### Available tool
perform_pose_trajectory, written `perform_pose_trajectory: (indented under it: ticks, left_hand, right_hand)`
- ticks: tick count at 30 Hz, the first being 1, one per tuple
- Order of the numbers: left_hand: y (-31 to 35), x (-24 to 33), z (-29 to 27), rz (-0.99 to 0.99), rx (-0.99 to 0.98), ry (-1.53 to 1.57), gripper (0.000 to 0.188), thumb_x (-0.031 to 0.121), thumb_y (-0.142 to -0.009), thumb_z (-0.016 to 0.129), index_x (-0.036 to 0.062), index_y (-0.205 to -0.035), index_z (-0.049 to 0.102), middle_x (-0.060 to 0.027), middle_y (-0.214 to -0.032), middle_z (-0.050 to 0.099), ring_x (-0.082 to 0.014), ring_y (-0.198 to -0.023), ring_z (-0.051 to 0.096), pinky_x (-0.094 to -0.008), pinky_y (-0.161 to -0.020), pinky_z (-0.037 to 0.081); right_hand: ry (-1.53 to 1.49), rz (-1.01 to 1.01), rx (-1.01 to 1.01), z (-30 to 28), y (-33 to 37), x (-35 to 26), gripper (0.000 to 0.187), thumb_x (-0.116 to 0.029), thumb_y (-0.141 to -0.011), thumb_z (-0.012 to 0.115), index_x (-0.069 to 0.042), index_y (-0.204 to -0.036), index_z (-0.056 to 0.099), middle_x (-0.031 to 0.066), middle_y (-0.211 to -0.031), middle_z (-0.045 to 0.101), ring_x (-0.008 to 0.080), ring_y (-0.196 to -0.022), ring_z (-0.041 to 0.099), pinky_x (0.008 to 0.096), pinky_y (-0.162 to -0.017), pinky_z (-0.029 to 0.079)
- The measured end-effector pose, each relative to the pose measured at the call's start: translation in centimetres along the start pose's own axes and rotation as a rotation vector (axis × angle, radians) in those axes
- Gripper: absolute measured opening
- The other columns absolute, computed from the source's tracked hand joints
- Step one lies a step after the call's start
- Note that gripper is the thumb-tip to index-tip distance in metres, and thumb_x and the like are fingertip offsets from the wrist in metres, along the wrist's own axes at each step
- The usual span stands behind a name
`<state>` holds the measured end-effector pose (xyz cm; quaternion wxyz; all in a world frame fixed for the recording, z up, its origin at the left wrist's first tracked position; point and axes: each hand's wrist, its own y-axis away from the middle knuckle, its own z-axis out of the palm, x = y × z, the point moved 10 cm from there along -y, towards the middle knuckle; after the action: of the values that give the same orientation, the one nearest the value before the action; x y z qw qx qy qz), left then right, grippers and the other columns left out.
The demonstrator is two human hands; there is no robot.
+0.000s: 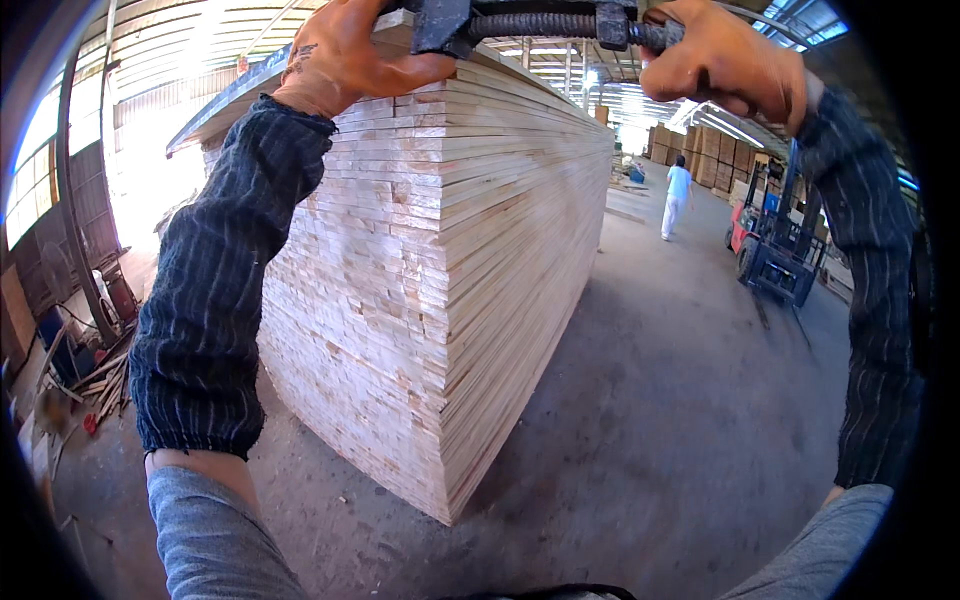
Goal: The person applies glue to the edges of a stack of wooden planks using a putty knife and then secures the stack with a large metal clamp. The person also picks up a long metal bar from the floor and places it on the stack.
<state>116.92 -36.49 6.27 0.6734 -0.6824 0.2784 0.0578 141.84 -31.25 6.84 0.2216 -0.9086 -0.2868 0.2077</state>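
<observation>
My right hand (730,65) is curled around the screw end of a black clamp (545,26) at the top corner of a tall stack of boards (430,270); my left hand (345,65) is by its other end, though I cannot tell whether it grips. The stack blocks my middle view, with scrap wood (112,385) off left and a forklift (780,250) near a person in white (677,195) on the right.
</observation>
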Motion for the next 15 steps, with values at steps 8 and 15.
perform_pose_trajectory:
  ticks: [8, 15]
  left_hand:
    - [1.4, -2.5, 1.0, 0.138, -0.038, -0.088, 0.094, 0.045, -0.068, 0.095, 0.0162, -0.148, 0.053, -0.0164, -0.126, 0.07, -0.0349, -0.119, 0.068, -0.0438, -0.104, 0.054]
    - [-0.1, 0.5, 0.1, 0.012, 0.049, -0.083, 0.088, 0.046, -0.063, 0.091, 0.0042, -0.135, 0.061, -0.0201, -0.114, 0.072, -0.0385, -0.107, 0.07, -0.0451, -0.096, 0.054]
  right_hand:
    - [0.0, -0.232, 0.242, 1.4, -1.0, -1.0, 0.038, -0.032, -0.088, 0.074, -0.001, -0.109, 0.067, 0.0082, -0.075, 0.063, 0.0132, -0.055, 0.062, 0.0282, -0.053, 0.053]
    - [0.315, -0.453, 0.248, -2.0, -1.9, 0.9, 0.038, -0.029, -0.082, 0.08, -0.002, -0.106, 0.067, 0.0079, -0.079, 0.06, 0.0166, -0.065, 0.061, 0.0307, -0.059, 0.051]
